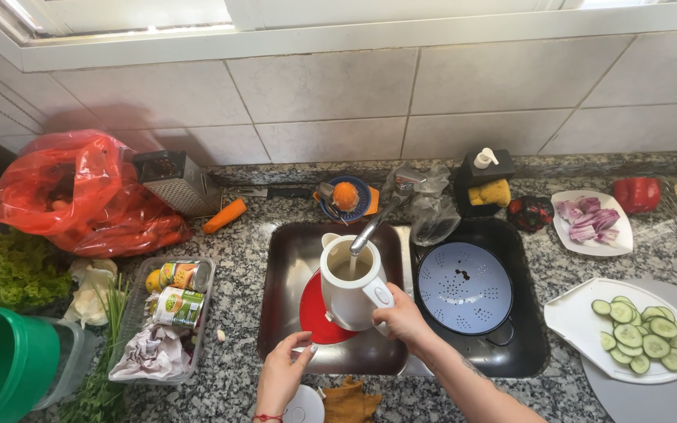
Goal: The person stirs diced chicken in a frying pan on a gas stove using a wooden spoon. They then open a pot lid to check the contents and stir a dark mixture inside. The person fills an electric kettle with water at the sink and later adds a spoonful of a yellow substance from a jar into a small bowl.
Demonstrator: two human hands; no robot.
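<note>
— Standing at the sink (pixel 291 258), what do you see in the middle of the frame?

— The right hand (pixel 403 319) is closed around the handle of a white kettle (pixel 348 286). The kettle is upright over the left basin, directly under the tap (pixel 378 219), and a thin stream of water falls into its open top. Under the kettle lies a red plate (pixel 315 321) in the basin.

— And the other hand?

— The left hand (pixel 282 374) is at the lower centre of the frame, at the front edge of the sink. Its fingers pinch a small white thing, I think the kettle lid (pixel 304 406), but I cannot tell for sure.

— What is around?

— In the right basin sits a pale blue colander (pixel 464 286). At the right of the frame there is a white board with cucumber slices (pixel 640 335), and above it a plate of red onion (pixel 589 219). At the upper left lie a red plastic bag (pixel 80 192), a metal grater (pixel 178 182) and one carrot (pixel 224 215).
</note>
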